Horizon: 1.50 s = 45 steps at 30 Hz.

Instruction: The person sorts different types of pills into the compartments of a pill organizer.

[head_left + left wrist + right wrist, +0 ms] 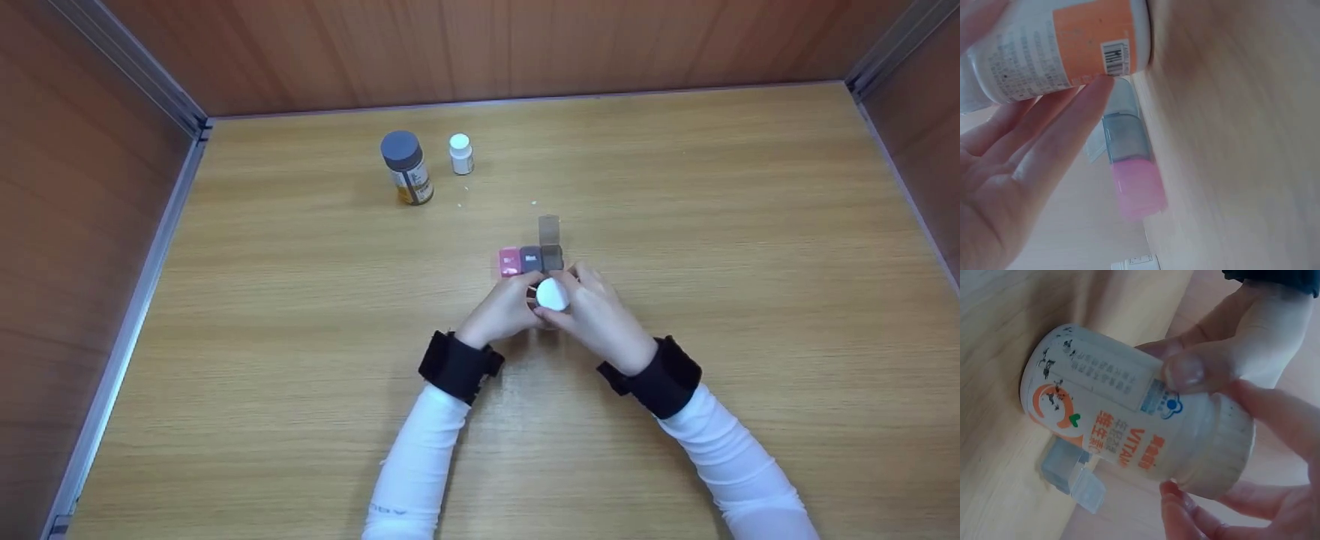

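A white vitamin bottle [1109, 382] with orange print is held between both hands, just in front of a pill box. My left hand [504, 311] grips the bottle's body, its thumb along the label in the right wrist view. The fingers of my right hand [604, 319] hold the white cap [553, 294], which sits on the bottle's neck. Behind the bottle lies the small pill box [531, 259] with pink, blue and grey compartments in a row. The grey end compartment's lid [549, 229] stands open, tipped away from me.
Farther back on the wooden table [300, 300] stand a brown bottle with a dark lid [407, 169] and a small white bottle [461, 154]. Tiny white bits [533, 202] lie beyond the pill box. Wooden panels [480, 52] border the back and sides.
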Motion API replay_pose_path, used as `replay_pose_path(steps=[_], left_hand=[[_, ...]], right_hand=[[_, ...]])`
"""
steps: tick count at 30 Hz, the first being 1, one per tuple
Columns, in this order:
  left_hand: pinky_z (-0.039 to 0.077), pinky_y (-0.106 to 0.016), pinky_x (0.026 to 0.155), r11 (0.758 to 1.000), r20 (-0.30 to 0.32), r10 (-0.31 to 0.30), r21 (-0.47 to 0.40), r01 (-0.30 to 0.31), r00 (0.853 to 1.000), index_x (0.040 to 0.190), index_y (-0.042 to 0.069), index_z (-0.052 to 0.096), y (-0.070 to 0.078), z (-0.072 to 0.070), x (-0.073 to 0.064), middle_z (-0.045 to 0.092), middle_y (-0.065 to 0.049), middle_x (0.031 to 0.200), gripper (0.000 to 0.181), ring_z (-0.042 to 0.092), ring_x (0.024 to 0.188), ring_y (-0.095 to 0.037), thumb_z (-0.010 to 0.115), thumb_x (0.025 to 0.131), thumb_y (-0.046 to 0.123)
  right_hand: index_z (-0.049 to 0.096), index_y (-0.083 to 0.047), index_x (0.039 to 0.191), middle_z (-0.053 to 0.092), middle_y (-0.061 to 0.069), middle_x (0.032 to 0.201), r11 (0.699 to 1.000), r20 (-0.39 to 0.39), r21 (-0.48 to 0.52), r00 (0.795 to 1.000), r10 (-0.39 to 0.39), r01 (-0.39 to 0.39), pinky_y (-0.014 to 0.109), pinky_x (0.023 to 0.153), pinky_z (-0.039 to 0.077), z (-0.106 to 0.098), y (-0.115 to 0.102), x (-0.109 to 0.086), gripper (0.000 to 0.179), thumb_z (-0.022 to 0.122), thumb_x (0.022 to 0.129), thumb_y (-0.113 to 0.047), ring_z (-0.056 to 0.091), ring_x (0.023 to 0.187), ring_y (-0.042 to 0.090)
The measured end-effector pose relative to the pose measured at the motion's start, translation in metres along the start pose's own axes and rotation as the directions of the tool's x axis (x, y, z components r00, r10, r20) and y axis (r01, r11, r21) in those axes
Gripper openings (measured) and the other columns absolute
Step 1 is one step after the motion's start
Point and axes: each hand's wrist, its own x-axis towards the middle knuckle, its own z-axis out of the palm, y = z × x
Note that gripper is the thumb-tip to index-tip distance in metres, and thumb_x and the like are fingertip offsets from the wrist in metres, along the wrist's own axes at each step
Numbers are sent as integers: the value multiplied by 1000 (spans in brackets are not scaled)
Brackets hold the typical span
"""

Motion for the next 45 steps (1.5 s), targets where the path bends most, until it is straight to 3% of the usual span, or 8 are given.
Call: replay_pose_path(steps=[9,16,21,24,29,31,34,45], left_hand=[[45,-28,84,999,7,-33,-33,33,999,108,-5,54,2,1,0,60,-14,103,44,56,95,-22,70,68,2],[45,-25,84,994,10,-62,-88,62,998,110,-4,53,4,2,1,59,-14,103,47,56,95,-24,72,68,2],[44,-26,84,995,12,-66,-79,67,998,109,-4,53,4,1,1,59,-15,102,47,55,96,-25,73,67,5],[44,-26,84,993,15,-87,-77,88,996,110,-4,53,4,-1,1,59,-14,103,48,55,96,-24,74,68,5],[44,-28,85,990,23,-105,-88,107,994,110,-3,53,3,-1,-1,58,-13,103,48,55,97,-25,74,68,6],[44,-30,85,990,22,-102,-96,104,994,110,-3,53,3,-1,-1,58,-14,103,49,55,97,-25,74,67,6],[44,-32,86,989,16,-97,-106,98,995,110,-4,53,2,0,-1,58,-14,102,49,55,96,-25,74,67,6],[46,-28,83,994,6,-66,-85,66,998,108,-4,53,1,1,-1,59,-14,101,46,56,95,-25,74,67,6]], right_hand=[[54,6,108,52,16,98,972,90,221,994,59,-78,37,76,48,-17,1,0,44,70,69,-6,52,87,26],[42,13,110,48,23,107,868,113,452,978,175,-207,40,87,43,-45,28,1,47,66,69,9,53,95,33],[43,14,115,49,24,109,824,133,497,962,238,-272,33,89,43,-52,64,6,47,63,73,7,51,97,29],[43,13,118,50,24,110,787,190,501,933,306,-360,20,81,45,-52,85,9,47,61,76,6,51,96,25],[34,11,125,45,27,120,719,337,425,833,439,-550,21,83,41,-48,116,16,55,60,77,3,49,106,28],[32,9,129,43,28,124,717,379,374,803,460,-588,29,88,39,-47,127,18,59,60,78,3,45,112,32],[32,9,131,39,29,128,728,405,326,785,469,-603,41,95,33,-45,140,21,60,58,77,5,39,117,36],[45,10,121,46,30,119,802,335,176,801,496,-570,44,94,30,-45,160,23,51,61,73,4,41,107,36]])
